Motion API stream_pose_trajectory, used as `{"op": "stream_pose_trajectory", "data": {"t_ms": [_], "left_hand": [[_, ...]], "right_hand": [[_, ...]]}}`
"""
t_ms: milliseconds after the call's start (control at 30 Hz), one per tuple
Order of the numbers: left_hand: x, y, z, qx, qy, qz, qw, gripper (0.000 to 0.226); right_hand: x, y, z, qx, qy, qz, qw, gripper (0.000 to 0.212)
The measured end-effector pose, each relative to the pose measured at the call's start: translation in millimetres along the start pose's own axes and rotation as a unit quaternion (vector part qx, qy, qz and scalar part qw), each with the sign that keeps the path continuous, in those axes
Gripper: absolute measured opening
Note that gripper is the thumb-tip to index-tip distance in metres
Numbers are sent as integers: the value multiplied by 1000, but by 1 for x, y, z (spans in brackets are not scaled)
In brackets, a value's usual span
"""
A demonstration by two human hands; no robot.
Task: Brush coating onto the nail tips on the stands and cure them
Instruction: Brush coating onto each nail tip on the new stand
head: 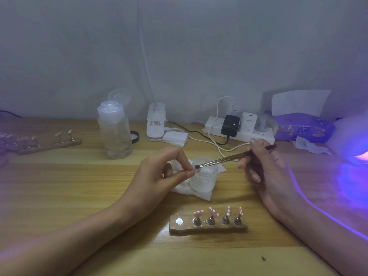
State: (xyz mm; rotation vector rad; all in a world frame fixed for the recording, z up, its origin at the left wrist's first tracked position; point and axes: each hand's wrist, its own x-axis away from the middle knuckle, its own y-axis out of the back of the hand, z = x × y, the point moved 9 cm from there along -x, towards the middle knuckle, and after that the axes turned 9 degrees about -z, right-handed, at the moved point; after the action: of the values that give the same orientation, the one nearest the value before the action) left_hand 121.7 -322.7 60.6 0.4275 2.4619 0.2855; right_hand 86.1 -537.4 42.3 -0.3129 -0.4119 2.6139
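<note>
**A:** Left of centre, we mark the left hand [159, 172]. Its thumb and forefinger pinch the stem of one nail tip [196, 169], which sits just off the fingertips, on their right side. The stem itself is too blurred to resolve.

**B:** And the brush [229, 159]?

**A:** Its long axis falls from upper right to lower left. The bristles meet the held nail tip above the frosted jar [203, 176], at the middle of the table [59, 196].

**B:** We note the right hand [264, 168], fingers curled tight round the handle.

**A:** We judge the stroke follows that axis: the right hand travels, the left steadies.

**B:** Near the table's front edge, the wooden base [208, 228] carries four pink tips [214, 212] and one bare socket at its left end. At the right edge the lamp [356, 140] glows violet, nearer the right hand.
</note>
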Motion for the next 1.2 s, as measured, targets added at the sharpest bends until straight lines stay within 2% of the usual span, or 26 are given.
{"op": "stream_pose_trajectory", "data": {"t_ms": [167,333,533,700,900,1067,1200], "left_hand": [[0,1,-2,-11,-2,-2,1000,12],[0,2,-1,-9,1,-2,1000,12],[0,2,-1,-5,-1,-5,1000,10],[0,2,1,-12,7,-5,1000,9],[0,2,3,-22,22,-7,999,10],[0,3,4,-16,30,-12,999,12],[0,4,4,-6,38,-19,999,9]], "right_hand": [[-4,13,-3,-33,-15,-47,998,23],[1,-2,2,5,11,9,1000,22],[-1,10,-2,-5,-5,-38,999,22],[3,-4,4,15,18,18,1000,24],[-2,12,0,7,13,-42,999,25],[3,-1,4,17,28,6,999,23],[1,9,0,13,8,-39,999,30]]}}
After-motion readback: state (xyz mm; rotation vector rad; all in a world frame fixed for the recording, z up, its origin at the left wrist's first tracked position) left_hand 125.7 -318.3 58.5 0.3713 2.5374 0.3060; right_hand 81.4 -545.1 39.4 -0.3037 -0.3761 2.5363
